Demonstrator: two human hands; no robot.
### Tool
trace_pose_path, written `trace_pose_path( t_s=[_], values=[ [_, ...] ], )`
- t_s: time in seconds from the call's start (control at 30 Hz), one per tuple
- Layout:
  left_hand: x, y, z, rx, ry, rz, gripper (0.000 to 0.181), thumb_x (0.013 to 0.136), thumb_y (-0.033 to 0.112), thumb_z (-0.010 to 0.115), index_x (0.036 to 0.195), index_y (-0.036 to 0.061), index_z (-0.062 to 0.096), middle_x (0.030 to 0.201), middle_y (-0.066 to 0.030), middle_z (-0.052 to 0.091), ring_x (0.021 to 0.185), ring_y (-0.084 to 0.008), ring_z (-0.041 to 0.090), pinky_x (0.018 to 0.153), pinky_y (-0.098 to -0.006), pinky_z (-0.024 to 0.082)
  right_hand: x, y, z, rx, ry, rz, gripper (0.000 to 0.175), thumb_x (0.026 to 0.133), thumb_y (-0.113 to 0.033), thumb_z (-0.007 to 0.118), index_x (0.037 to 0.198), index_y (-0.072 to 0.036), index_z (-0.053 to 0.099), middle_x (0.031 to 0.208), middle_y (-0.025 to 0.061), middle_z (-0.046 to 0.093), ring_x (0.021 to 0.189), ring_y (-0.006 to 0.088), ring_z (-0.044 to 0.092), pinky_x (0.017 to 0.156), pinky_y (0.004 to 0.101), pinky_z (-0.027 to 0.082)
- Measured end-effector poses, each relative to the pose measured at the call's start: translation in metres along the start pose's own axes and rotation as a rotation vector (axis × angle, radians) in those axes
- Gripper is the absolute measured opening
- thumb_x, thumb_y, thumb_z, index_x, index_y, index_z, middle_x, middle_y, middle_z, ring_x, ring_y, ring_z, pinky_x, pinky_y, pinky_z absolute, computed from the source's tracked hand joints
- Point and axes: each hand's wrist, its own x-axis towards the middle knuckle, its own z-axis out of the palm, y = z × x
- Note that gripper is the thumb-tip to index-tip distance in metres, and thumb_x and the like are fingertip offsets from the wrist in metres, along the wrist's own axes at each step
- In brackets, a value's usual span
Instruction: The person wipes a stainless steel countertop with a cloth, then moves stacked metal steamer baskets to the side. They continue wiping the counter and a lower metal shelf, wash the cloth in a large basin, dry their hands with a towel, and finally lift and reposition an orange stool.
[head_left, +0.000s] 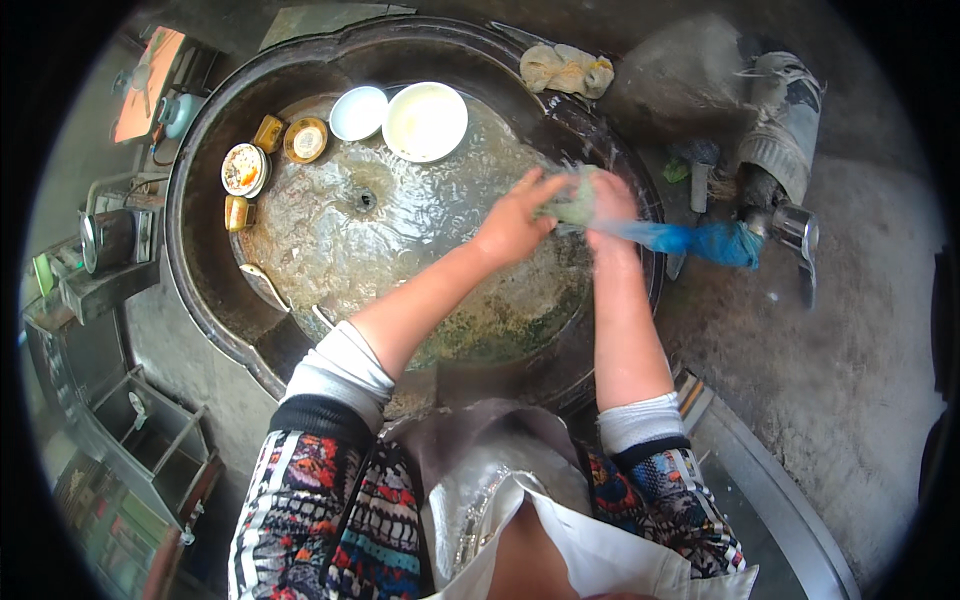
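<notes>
My left hand (514, 223) and my right hand (615, 196) meet over the right side of a round stone basin (337, 247). Between them is a pale green cloth (576, 201), blurred by motion, and both hands grip it. Water runs onto my right hand from a blue plastic sleeve (694, 241) tied over a metal tap (791, 225). The exact grip of my right fingers is blurred.
Along the basin's far edge sit a large white bowl (425, 121), a smaller white bowl (358, 113), a round yellow tin (306, 140) and a jar with food residue (244, 169). A drain hole (364, 199) lies mid-basin. A rag (566, 70) hangs on the rim.
</notes>
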Motion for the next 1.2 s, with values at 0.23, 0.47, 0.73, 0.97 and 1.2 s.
trace_pose_path(
  t_s=[0.23,0.47,0.73,0.97,1.2],
  values=[
    [0.031,0.008,0.021,-1.575,0.121,-0.276,0.073,0.093,0.063,0.034,0.145,0.0118,0.031,0.142,-0.0164,0.040,0.129,-0.0335,0.039,0.107,-0.0481,0.029,-0.020,-0.010,0.025,-0.013,-0.178,0.006,0.022,0.085,-0.010,0.064,0.104,-0.001,0.061,0.103,0.0113,0.063,0.092,0.0203,0.061,0.080,0.0330,0.049],
    [0.050,-0.007,0.027,-1.464,0.180,-0.543,0.079,0.089,0.072,0.026,0.129,0.0053,0.042,0.122,-0.0204,0.056,0.117,-0.0383,0.051,0.098,-0.0527,0.039,-0.099,0.021,0.047,-0.714,-0.082,-0.672,0.014,0.081,-0.006,0.067,0.095,-0.003,0.065,0.092,0.0110,0.058,0.089,0.0239,0.057,0.079,0.0309,0.045],
    [0.062,0.000,0.046,-1.567,0.288,-0.694,0.064,0.098,0.056,0.024,0.112,-0.0006,0.051,0.109,-0.0205,0.059,0.100,-0.0360,0.056,0.091,-0.0508,0.044,-0.062,-0.005,0.049,-0.659,-0.031,-0.716,0.007,0.082,-0.009,0.065,0.084,-0.002,0.062,0.083,0.0128,0.057,0.080,0.0305,0.057,0.073,0.0386,0.045],
    [0.066,-0.019,0.036,-1.173,0.346,-0.755,0.043,0.101,0.036,0.031,0.119,-0.0016,0.044,0.115,-0.0214,0.053,0.102,-0.0355,0.054,0.092,-0.0535,0.044,-0.110,0.006,0.049,-0.635,-0.172,-0.955,0.008,0.080,-0.002,0.067,0.086,-0.001,0.062,0.084,0.0127,0.057,0.079,0.0273,0.058,0.072,0.0334,0.047],
    [0.061,0.038,0.023,-1.456,0.128,-0.726,0.039,0.100,0.034,0.036,0.111,-0.0006,0.050,0.131,-0.0239,0.047,0.119,-0.0417,0.045,0.102,-0.0613,0.031,-0.012,0.014,-0.002,-0.485,0.098,-0.436,0.008,0.084,-0.011,0.065,0.087,-0.003,0.065,0.091,0.0117,0.065,0.087,0.0267,0.061,0.079,0.0339,0.049]
  ],
)
